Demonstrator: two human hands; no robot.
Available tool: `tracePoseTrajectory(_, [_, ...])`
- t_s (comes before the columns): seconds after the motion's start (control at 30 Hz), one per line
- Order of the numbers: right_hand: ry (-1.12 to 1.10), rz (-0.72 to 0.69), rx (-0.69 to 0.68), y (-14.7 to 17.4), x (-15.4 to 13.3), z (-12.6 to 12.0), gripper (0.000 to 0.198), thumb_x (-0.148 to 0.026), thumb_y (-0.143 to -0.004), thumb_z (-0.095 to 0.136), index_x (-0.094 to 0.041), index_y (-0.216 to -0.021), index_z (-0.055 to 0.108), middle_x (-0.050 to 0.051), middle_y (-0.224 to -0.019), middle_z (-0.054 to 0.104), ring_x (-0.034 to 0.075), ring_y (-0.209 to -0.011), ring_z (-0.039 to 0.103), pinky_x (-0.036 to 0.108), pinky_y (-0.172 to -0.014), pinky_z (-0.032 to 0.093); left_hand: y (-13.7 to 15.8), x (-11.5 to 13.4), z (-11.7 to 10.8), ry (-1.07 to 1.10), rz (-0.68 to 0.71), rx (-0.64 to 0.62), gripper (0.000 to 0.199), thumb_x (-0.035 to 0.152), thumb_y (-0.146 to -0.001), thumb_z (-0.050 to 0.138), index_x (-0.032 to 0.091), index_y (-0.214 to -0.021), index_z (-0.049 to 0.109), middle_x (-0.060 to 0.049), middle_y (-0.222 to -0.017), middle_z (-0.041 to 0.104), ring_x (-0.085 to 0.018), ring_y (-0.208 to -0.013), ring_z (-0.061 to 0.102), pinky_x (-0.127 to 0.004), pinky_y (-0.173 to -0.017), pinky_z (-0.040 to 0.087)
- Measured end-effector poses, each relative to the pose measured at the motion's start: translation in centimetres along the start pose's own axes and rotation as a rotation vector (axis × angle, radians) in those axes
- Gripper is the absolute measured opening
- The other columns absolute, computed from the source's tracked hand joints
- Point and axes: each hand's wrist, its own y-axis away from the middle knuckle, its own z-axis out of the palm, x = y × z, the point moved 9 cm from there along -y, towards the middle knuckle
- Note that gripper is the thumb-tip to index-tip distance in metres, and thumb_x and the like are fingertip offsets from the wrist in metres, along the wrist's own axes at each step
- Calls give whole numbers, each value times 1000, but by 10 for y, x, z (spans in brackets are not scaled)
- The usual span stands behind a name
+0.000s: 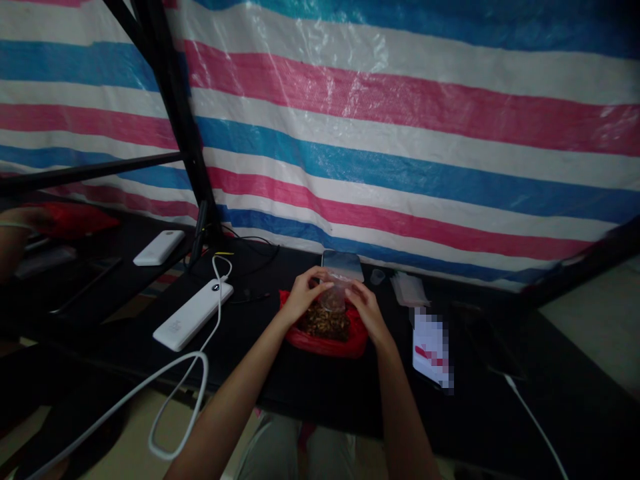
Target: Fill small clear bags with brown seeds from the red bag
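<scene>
A small clear plastic bag (pixel 334 298) is held up between my two hands. My left hand (pixel 306 292) pinches its left edge, fingers closed, and my right hand (pixel 364 301) pinches the right edge near the top. Below it lies an open red plastic bag (pixel 327 347) on the black table, holding a heap of small brown and yellowish pieces (pixel 325 325), too blurred to name. Whether the clear bag has anything inside, I cannot tell.
A white power bank (pixel 193 313) with a looping white cable lies left. Behind my hands rests a phone (pixel 345 265). Right are a small clear cup (pixel 377 276), a stack of clear bags (pixel 410 291) and a lit phone (pixel 431 350). Another person's hand (pixel 25 227) is far left.
</scene>
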Motion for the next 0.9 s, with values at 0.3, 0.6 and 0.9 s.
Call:
tracePoseTrajectory(0.3, [-4,-33,107,-5,3,-9,23,-36,-69,60,-19,-83,65,4,-91,66,19,-83,62,31,-73,50,1,-3,-16,-1,29,151,21,32,-70,61,15,-79,67,-6,-81,66,-18,-79,59,-28,-72,45])
tracePoseTrajectory(0.6, [-4,-96,89,-1,-8,-4,26,-32,-67,63,-21,-92,64,3,-88,67,18,-83,62,31,-75,49,4,1,-17,-17,-2,200,19,31,-63,67,14,-72,69,-6,-75,69,-18,-71,62,-27,-67,46])
tracePoseTrajectory(0.9, [20,-106,148,-3,2,-7,19,-33,-70,60,-19,-81,67,4,-85,68,19,-81,63,32,-72,51,5,-1,-22,37,-40,236,23,30,-62,68,14,-77,68,-5,-72,68,-17,-68,62,-26,-64,47])
